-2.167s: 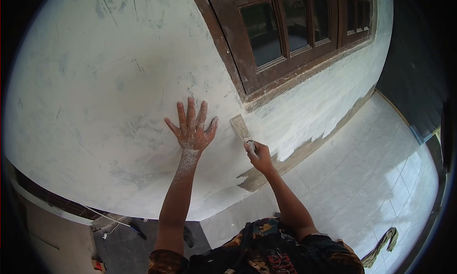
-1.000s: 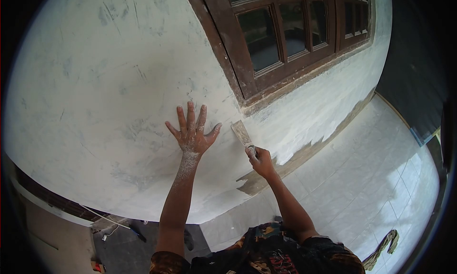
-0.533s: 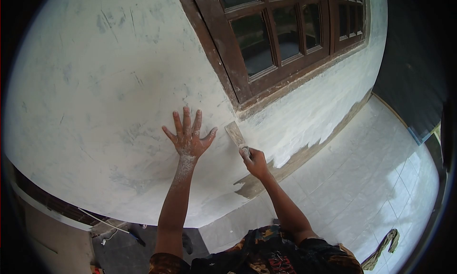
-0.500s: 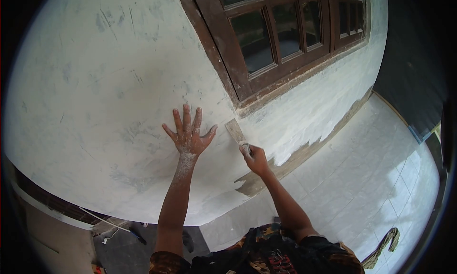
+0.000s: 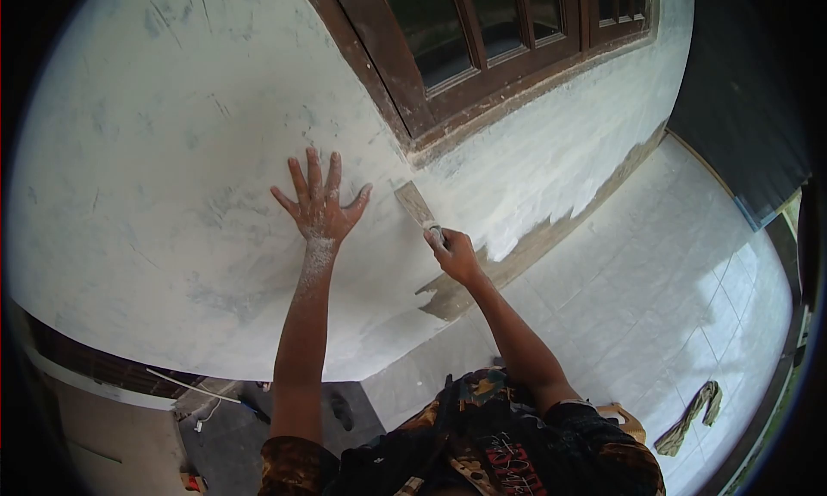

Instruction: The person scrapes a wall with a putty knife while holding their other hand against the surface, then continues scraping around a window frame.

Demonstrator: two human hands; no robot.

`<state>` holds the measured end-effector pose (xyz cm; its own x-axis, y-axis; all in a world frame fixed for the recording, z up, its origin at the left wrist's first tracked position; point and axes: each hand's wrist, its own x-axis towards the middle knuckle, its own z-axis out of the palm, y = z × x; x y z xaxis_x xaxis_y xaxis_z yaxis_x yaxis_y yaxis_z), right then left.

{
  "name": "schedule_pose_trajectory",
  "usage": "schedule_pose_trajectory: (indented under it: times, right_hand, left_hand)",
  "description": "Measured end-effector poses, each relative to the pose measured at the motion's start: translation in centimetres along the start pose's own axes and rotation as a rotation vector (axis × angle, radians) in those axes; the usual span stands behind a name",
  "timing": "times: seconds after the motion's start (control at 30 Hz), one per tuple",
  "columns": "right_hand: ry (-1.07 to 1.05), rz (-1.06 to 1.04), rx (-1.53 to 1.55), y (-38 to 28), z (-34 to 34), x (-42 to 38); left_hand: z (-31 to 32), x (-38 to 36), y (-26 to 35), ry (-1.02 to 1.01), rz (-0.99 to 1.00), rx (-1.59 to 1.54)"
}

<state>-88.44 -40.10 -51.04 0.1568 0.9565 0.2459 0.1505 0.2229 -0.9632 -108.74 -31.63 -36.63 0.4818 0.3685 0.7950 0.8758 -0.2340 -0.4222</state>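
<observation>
My left hand (image 5: 320, 205) lies flat on the white plastered wall (image 5: 172, 203) with its fingers spread, pale dust coating the wrist and fingers. To its right, my right hand (image 5: 454, 253) is wrapped round the handle of a putty knife (image 5: 415, 203). The broad, plaster-smeared blade points up and left, overlapping the wall just below the corner of the brown wooden window frame (image 5: 388, 83). Grey scuffs and scratches mark the wall around the left hand. Below and right of the right hand, a bare grey-brown strip (image 5: 517, 255) runs along the wall's foot with a ragged white edge above it.
Pale, shiny sheeting (image 5: 586, 298) covers the floor along the wall. A crumpled olive cloth (image 5: 689, 418) lies on it at lower right. Dark sheeting (image 5: 732, 108) hangs at the right. At lower left, a long white pole (image 5: 194, 386) rests near dark floor tiles (image 5: 224, 444).
The camera view has tilted, so wall, window and both hands appear higher and slightly left. The left hand stays spread on the wall and the right keeps its hold on the putty knife.
</observation>
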Motion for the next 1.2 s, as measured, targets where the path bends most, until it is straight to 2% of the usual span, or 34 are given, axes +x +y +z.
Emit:
schedule_pose_trajectory:
  times: [0.17, 0.37, 0.53, 0.7, 0.9, 1.2]
  right_hand:
    - [-0.044, 0.008, 0.004, -1.3, -0.6, 0.2]
    - [-0.040, 0.035, -0.002, -1.1, 0.4, -0.1]
    - [-0.005, 0.069, 0.049, -1.3, 0.9, 0.3]
    - [-0.034, 0.172, 0.053, -1.8, 1.4, 0.2]
    - [0.036, 0.030, 0.001, -2.8, 0.8, -0.4]
    - [0.056, 0.058, -0.115, -3.3, 0.9, 0.2]
  left_hand:
    - [0.0, 0.0, 0.2, -0.008, -0.035, -0.043]
    - [-2.0, 1.3, -0.5, -0.119, -0.021, -0.066]
    - [-3.2, 4.8, -2.3, -0.160, 0.126, -0.020]
    - [-3.6, 4.6, -3.0, -0.215, 0.226, 0.083]
    - [-3.9, 4.6, -2.5, -0.251, 0.206, 0.142]
    - [-3.6, 4.6, -2.6, -0.229, 0.200, 0.154]
